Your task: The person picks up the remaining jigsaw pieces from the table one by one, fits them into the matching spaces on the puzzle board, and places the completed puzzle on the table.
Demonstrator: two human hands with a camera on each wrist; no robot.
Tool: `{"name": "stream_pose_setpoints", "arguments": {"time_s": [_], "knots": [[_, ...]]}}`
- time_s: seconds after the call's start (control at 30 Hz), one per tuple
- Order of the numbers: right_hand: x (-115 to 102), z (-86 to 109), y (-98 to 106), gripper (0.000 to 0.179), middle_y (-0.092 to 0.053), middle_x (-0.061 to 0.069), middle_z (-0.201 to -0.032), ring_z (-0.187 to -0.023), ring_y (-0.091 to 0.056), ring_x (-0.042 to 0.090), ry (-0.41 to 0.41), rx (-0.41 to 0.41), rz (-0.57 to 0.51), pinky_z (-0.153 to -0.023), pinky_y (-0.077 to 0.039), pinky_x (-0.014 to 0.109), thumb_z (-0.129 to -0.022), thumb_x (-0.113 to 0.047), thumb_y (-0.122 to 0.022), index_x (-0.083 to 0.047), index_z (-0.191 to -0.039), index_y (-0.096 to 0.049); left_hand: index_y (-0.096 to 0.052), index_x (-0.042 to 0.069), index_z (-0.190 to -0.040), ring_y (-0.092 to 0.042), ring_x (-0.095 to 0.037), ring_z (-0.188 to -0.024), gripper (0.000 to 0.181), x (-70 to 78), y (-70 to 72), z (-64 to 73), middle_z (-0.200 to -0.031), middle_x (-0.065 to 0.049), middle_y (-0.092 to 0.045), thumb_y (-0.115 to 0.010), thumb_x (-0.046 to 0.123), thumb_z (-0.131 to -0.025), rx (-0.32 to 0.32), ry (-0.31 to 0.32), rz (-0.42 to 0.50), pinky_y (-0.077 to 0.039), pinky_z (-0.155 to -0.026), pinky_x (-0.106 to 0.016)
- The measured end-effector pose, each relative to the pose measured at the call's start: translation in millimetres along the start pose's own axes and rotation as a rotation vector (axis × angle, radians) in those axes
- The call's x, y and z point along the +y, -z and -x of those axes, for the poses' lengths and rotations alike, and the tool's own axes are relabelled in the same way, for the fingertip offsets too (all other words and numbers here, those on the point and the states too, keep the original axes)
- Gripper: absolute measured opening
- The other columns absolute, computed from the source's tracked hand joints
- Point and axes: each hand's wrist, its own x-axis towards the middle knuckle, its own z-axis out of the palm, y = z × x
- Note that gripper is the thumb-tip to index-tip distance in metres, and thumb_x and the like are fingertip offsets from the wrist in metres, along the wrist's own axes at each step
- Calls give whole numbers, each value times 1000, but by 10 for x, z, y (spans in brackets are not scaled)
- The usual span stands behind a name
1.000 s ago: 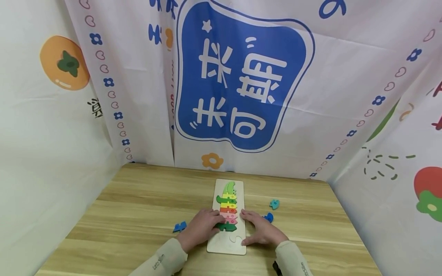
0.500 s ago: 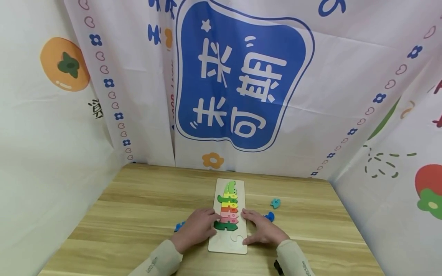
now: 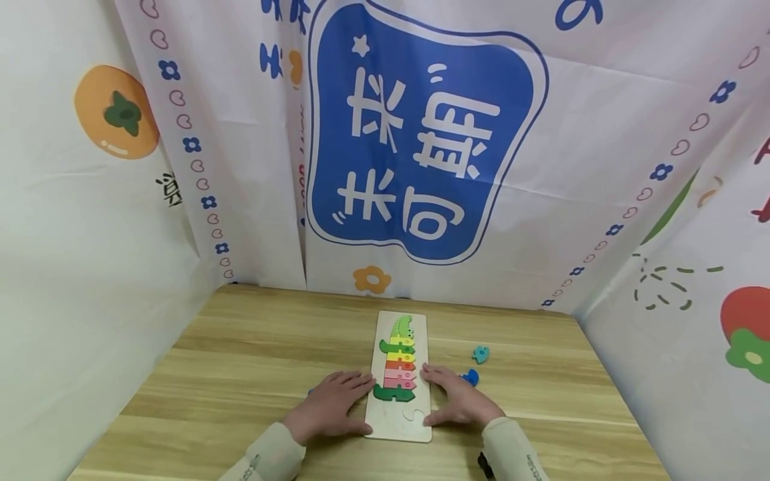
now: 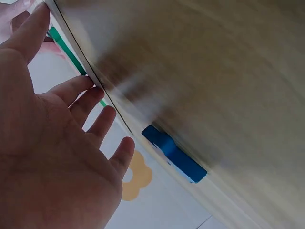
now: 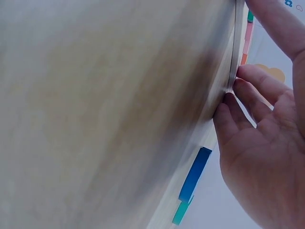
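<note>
A pale wooden puzzle board (image 3: 385,424) lies lengthwise on the table, with a crocodile puzzle (image 3: 400,366) of colourful interlocking pieces on it. The light green head is at the far end and a dark green piece (image 3: 394,393) is nearest me. Below that, a curved outline shows on bare wood. My left hand (image 3: 333,404) rests along the board's left edge, fingers spread and thumb near the lower corner. Along the right edge, my right hand (image 3: 462,399) touches the board with its fingertips and thumb, fingers loosely extended. Neither hand grips a piece.
Right of the board lie a blue piece (image 3: 471,377) and a teal piece (image 3: 480,354). Another blue piece (image 4: 174,155) lies beyond my left hand, mostly hidden in the head view. Printed white cloth (image 3: 252,200) encloses the wooden table (image 3: 259,334) at the back and sides.
My left hand has moved off the lower puzzle pieces, leftward and toward me, to the board's left edge, its fingers spreading. The right hand has stayed at the right edge.
</note>
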Motion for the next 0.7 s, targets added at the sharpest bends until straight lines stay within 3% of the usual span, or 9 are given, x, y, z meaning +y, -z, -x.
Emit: {"name": "stream_pose_setpoints", "arguments": {"time_s": [0.7], "knots": [[-58,-59,66,95,-37,4,-167,-152,-35,40,-10,1,68,-121,-34,63,-75,-42,-92,-17,-156,-49,-46,19,-158,-41,-30,-150,89,-51,42,-96,-162,0,-46,-69,69,-87,-7,-14,12,-28,-127,-53]]}}
